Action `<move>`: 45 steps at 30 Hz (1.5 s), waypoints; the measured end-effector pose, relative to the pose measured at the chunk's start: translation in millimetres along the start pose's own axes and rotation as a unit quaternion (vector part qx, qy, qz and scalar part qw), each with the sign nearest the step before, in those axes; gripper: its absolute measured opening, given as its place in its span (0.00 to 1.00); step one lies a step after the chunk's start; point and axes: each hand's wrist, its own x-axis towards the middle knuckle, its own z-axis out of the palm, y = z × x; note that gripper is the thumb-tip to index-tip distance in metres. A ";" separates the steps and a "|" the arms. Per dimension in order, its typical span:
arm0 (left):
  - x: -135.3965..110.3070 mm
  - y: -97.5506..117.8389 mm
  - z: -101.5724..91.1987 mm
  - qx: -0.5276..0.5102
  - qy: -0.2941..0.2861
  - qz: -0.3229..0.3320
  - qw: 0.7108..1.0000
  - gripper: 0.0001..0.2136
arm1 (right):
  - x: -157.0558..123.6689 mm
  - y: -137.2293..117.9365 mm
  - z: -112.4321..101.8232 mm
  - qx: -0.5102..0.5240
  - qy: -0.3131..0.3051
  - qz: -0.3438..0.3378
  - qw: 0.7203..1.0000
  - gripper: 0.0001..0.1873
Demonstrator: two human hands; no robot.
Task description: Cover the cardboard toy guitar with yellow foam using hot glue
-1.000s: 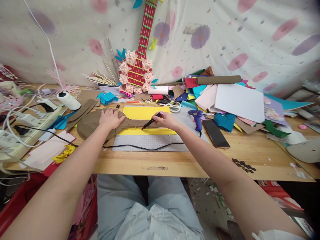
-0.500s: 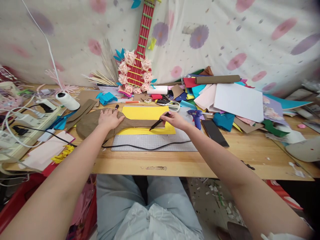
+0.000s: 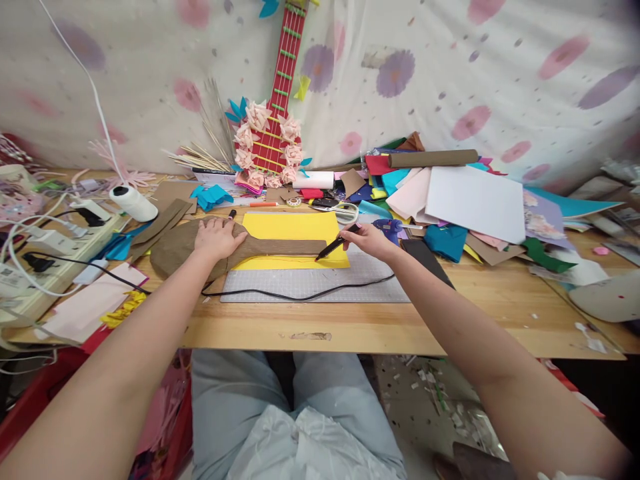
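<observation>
My left hand [image 3: 216, 238] lies flat, fingers spread, pressing down a brown guitar-shaped cardboard cutout [image 3: 173, 248]. The cutout's narrow neck runs right across a yellow sheet [image 3: 293, 227] that rests on a grey cutting mat [image 3: 310, 287]. My right hand [image 3: 369, 239] pinches a black pen [image 3: 336, 244], its tip touching the yellow sheet by the right end of the cardboard neck.
A black cable [image 3: 295, 295] crosses the mat. A blue glue gun [image 3: 387, 229] and a dark phone [image 3: 430, 260] lie behind my right forearm. Piled coloured paper [image 3: 475, 200] fills the right, a power strip [image 3: 45, 263] and thread spool [image 3: 131, 201] the left, a decorated paper guitar [image 3: 273, 120] leans at the back.
My right hand has slid the pen to the right along the lower edge of the cardboard neck, up to its end. My left hand has stayed pressed on the cutout.
</observation>
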 end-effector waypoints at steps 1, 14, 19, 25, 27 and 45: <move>0.1 -0.1 0.1 0.000 0.000 0.000 1.000 0.34 | -1.8 -0.1 -2.6 -0.006 0.003 0.004 1.000 0.19; -0.5 0.8 -1.5 -0.003 -0.001 -0.003 1.000 0.34 | -14.6 8.4 -37.0 -0.107 0.031 0.018 0.994 0.19; 0.7 -0.3 0.7 -0.002 0.007 0.002 1.000 0.34 | -15.9 -7.3 -45.4 -0.121 0.105 0.017 0.987 0.17; 0.4 -1.5 2.9 -0.001 0.016 0.007 1.000 0.33 | 10.4 -21.8 -19.8 0.017 0.178 -0.020 0.984 0.19; -0.7 -1.4 2.5 0.000 0.014 0.009 1.000 0.33 | 26.6 -16.3 -4.5 0.079 0.178 -0.007 0.981 0.19; -6.2 -0.7 2.4 0.009 0.020 0.014 1.000 0.31 | 88.8 3.9 73.3 0.243 0.102 0.063 0.963 0.21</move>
